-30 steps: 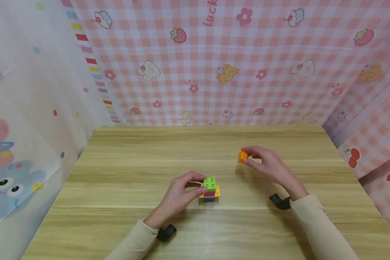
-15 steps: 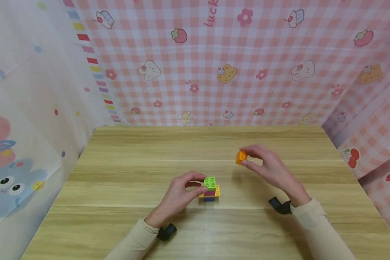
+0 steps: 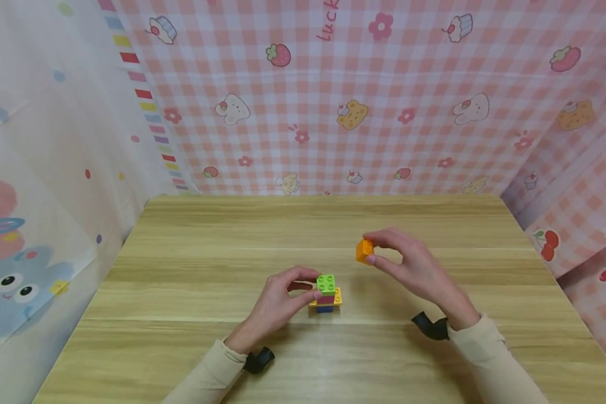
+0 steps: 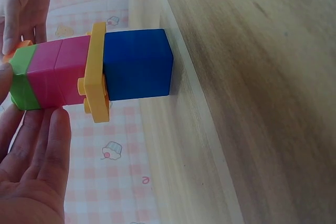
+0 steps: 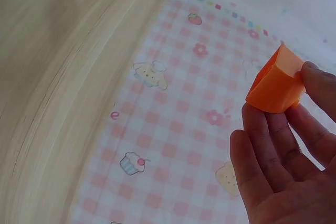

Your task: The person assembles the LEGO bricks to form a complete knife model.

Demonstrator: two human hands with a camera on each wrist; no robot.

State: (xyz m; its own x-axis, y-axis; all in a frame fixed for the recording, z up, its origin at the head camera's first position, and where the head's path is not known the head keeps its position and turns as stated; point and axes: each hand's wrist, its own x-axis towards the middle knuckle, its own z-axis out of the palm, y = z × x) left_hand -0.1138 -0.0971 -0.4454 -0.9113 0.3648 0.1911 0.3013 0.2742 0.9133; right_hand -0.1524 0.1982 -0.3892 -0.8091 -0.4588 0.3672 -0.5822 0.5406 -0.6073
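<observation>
A small tower of toy building blocks stands on the table: a blue block (image 4: pixel 137 64) at the bottom, a yellow plate (image 4: pixel 96 72) over it, pink blocks (image 4: pixel 59 69) above that and a green block (image 3: pixel 325 284) on top. My left hand (image 3: pixel 281 298) pinches the tower near its top, thumb in front and fingers behind. Raised above the table, behind and to the right of the tower, an orange block (image 3: pixel 365 251) is pinched between thumb and fingers of my right hand (image 3: pixel 413 266). Its hollow underside partly shows in the right wrist view.
The wooden table (image 3: pixel 207 241) reaches back to a pink checked cloth (image 3: pixel 313 84) hanging behind it. A pale printed cloth (image 3: pixel 55 168) hangs on the left. A black wrist mount (image 3: pixel 431 326) juts from the right cuff, and another black mount (image 3: pixel 259 360) from the left.
My right hand has carried the orange block to the left and slightly nearer to the tower. The left hand and the tower have stayed in place.
</observation>
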